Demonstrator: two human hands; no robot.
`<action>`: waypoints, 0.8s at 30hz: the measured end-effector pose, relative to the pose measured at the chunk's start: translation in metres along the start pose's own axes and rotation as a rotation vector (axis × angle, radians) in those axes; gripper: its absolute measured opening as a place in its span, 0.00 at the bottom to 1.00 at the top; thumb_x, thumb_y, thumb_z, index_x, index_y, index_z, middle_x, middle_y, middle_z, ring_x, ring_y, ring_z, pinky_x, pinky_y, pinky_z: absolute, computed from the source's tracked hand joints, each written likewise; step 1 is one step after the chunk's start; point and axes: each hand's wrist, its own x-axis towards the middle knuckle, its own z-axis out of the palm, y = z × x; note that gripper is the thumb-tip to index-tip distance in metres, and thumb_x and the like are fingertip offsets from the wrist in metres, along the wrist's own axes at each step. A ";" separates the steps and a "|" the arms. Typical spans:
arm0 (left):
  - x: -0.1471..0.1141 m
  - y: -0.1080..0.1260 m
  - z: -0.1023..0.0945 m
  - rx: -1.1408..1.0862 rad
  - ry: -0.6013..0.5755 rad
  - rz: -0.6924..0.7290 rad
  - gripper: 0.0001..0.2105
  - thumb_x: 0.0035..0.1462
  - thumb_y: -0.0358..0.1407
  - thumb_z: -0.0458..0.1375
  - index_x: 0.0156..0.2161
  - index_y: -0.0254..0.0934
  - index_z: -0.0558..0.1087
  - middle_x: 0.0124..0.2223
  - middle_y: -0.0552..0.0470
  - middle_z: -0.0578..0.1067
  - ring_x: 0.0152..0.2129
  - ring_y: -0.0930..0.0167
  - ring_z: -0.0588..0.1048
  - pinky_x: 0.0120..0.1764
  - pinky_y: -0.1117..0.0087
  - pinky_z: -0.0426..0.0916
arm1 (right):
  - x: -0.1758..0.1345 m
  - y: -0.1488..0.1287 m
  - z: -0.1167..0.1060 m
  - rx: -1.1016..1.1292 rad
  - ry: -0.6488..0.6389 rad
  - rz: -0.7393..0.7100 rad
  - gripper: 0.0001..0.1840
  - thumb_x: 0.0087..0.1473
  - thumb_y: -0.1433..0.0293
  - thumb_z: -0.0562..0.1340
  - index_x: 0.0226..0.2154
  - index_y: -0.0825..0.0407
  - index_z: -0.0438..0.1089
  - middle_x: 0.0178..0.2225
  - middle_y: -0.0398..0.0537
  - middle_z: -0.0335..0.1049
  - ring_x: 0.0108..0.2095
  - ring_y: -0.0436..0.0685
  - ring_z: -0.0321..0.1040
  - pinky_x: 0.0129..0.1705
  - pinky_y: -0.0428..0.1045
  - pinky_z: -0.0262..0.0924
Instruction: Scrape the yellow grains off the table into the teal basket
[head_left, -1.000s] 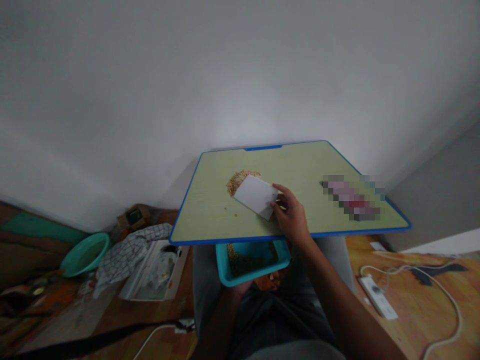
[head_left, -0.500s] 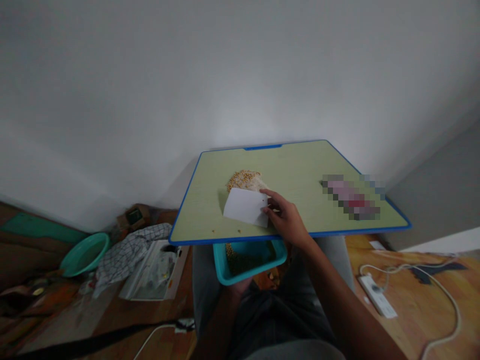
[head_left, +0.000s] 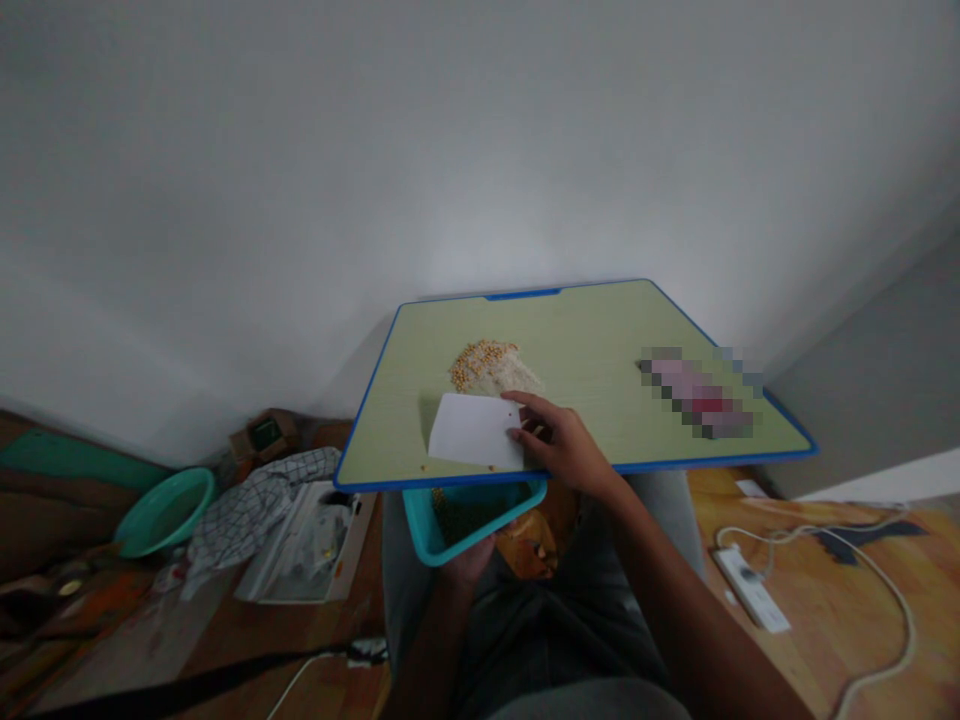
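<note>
My right hand [head_left: 559, 448] holds a white card [head_left: 475, 432] flat-edged on the pale green table [head_left: 600, 340] with a blue rim, close to its near edge. A heap of yellow beans [head_left: 487, 366] lies just behind the card. A few loose beans sit beside the card near the rim. Below the table edge, my left hand [head_left: 469, 560] grips a teal tray [head_left: 465, 515] from underneath; beans lie inside it. Most of the left hand is hidden by the tray.
A blurred pinkish object [head_left: 697, 392] lies on the table's right side. On the floor to the left are a teal basin [head_left: 163, 510], a checked cloth [head_left: 259, 500] and a white box [head_left: 304, 545]. A white power strip [head_left: 750, 590] with cable lies at right.
My right hand has drawn the white card toward the near edge and leftwards, away from the bean heap. The teal tray has shifted left under the edge.
</note>
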 end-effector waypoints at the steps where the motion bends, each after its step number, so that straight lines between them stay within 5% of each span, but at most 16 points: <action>1: 0.002 0.000 0.002 -0.042 -0.044 0.011 0.29 0.65 0.50 0.43 0.65 0.38 0.50 0.66 0.43 0.60 0.62 0.48 0.56 0.53 0.37 0.66 | 0.000 -0.001 0.000 0.004 -0.009 -0.004 0.28 0.60 0.69 0.64 0.62 0.50 0.71 0.38 0.47 0.75 0.33 0.51 0.68 0.39 0.47 0.65; 4: 0.005 0.000 0.007 -0.134 -0.135 0.022 0.29 0.66 0.50 0.39 0.65 0.35 0.49 0.67 0.39 0.57 0.63 0.46 0.54 0.56 0.36 0.61 | 0.001 -0.002 -0.001 0.025 -0.043 -0.010 0.28 0.61 0.68 0.63 0.63 0.49 0.70 0.38 0.46 0.75 0.33 0.51 0.68 0.39 0.47 0.64; 10: 0.003 0.002 0.002 -0.118 -0.050 0.062 0.34 0.63 0.59 0.31 0.66 0.40 0.45 0.67 0.40 0.58 0.62 0.47 0.57 0.53 0.32 0.63 | 0.001 -0.002 -0.003 0.071 -0.072 -0.012 0.27 0.61 0.69 0.62 0.62 0.50 0.70 0.40 0.46 0.75 0.35 0.51 0.67 0.40 0.47 0.63; 19: -0.001 0.006 -0.007 -0.039 0.115 0.054 0.31 0.61 0.56 0.47 0.64 0.44 0.53 0.63 0.44 0.64 0.59 0.48 0.62 0.49 0.35 0.68 | 0.000 -0.001 -0.004 0.121 -0.086 -0.025 0.26 0.61 0.68 0.63 0.61 0.48 0.71 0.35 0.43 0.70 0.33 0.51 0.64 0.34 0.45 0.60; 24: 0.004 0.003 0.004 -0.067 -0.044 0.037 0.31 0.63 0.56 0.41 0.65 0.41 0.52 0.66 0.44 0.59 0.61 0.48 0.59 0.55 0.39 0.65 | -0.001 -0.002 -0.005 0.115 -0.093 -0.034 0.25 0.62 0.67 0.63 0.61 0.46 0.71 0.34 0.43 0.69 0.32 0.51 0.63 0.34 0.46 0.60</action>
